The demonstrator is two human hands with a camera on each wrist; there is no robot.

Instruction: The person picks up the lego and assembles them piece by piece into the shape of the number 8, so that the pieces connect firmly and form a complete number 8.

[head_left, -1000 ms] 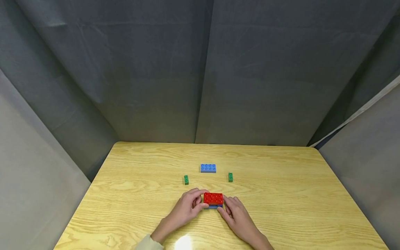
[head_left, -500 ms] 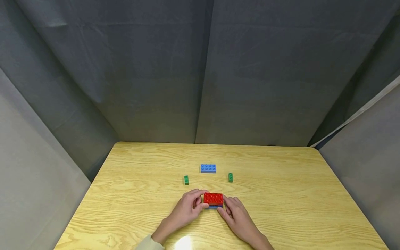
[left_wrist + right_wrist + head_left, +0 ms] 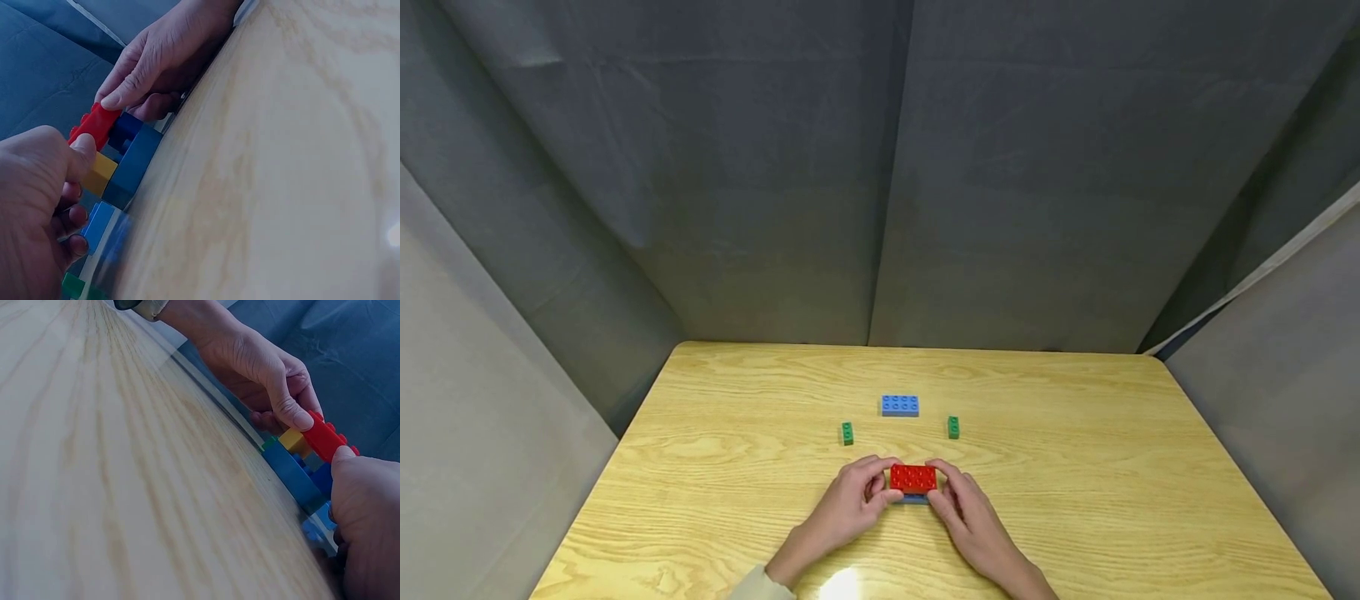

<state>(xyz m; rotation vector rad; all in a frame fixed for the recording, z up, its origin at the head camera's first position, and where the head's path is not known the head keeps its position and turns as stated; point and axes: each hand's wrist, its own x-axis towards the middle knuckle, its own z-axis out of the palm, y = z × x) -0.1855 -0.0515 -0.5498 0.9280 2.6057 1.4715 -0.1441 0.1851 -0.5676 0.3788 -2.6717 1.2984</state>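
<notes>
Near the front middle of the table, a red eight-stud toy brick (image 3: 913,477) sits across the top of a small stack. My left hand (image 3: 842,504) pinches its left end between thumb and finger. At the right end, my right hand (image 3: 972,518) grips it in the same way. Beneath, the left wrist view shows a yellow brick (image 3: 99,175) on the left side and a dark blue brick (image 3: 124,131) on the right. Both stand on a wider blue base brick (image 3: 133,165), whose front edge peeks out below the red one in the head view.
Beyond the hands lies a loose blue eight-stud brick (image 3: 900,406). Two small green bricks flank it, one at left (image 3: 847,433) and one at right (image 3: 953,427). The wooden table (image 3: 1075,467) ends at a grey curtain (image 3: 775,208) behind, with pale panels along both sides.
My right thumb and finger have risen from the lower bricks to the red brick's right end. The red brick has shifted very slightly right. My left hand keeps its hold.
</notes>
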